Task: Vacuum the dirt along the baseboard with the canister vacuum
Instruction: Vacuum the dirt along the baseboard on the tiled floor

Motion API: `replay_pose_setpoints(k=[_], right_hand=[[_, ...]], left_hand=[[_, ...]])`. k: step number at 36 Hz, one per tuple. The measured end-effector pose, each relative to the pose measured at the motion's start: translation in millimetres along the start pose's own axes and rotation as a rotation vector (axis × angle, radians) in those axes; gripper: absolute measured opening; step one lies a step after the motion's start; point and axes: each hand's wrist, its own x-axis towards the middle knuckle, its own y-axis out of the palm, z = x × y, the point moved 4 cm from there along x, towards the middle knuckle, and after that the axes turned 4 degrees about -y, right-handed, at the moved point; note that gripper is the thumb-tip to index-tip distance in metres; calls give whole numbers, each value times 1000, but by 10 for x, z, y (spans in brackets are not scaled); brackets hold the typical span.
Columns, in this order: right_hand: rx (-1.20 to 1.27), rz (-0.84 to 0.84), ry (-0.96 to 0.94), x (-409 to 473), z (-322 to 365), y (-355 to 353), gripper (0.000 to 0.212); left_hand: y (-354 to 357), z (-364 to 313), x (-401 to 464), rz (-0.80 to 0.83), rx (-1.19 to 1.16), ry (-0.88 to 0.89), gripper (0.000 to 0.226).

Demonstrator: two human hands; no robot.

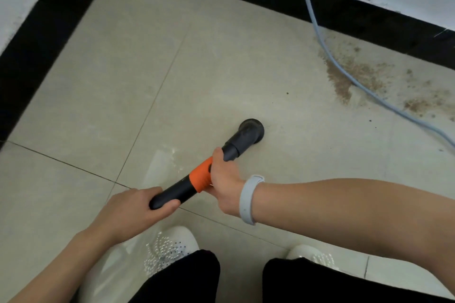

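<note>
Pale floor tiles [221,56] met a black baseboard [344,10]; the dirt [349,76] lay ahead and to your right, well apart from the nozzle [251,130]. Your vacuum wand [197,179] pointed that way. Your right hand [224,177], nearer the dirt, gripped its orange collar; your left hand [138,206] wrapped its rear end.

vacuum wand [172,192]: black with an orange band
nozzle [250,130]: dark grey
floor tiles [197,56]: pale beige, thin dark joints
baseboard [320,0]: black
dirt [344,81]: brown speckles
hose [317,32]: light blue
wristband [248,199]: pale grey
shoes [170,246]: white
trousers [187,278]: black
</note>
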Motion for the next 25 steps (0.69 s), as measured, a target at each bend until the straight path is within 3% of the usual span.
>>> replay_pose_setpoints(k=[4, 8, 11, 14, 19, 25], right_hand=[[80, -51, -11, -69, -22, -428, 39], [195, -91, -3, -56, 66, -686, 32], [184, -126, -75, 72, 245, -586, 42], [111, -19, -120, 133, 346, -256, 47], [-33, 119, -116, 196, 288, 264, 65], [44, 32, -118, 183, 293, -218, 35]], left_hand=[[-41, -382, 56, 19, 138, 100, 51], [-82, -665, 155, -17, 185, 186, 48], [-169, -646, 194, -82, 145, 149, 56], [-228, -408, 142, -184, 74, 66, 72], [-294, -17, 24, -231, -61, -106, 49], [-213, -340, 177, -156, 2, -17, 49]])
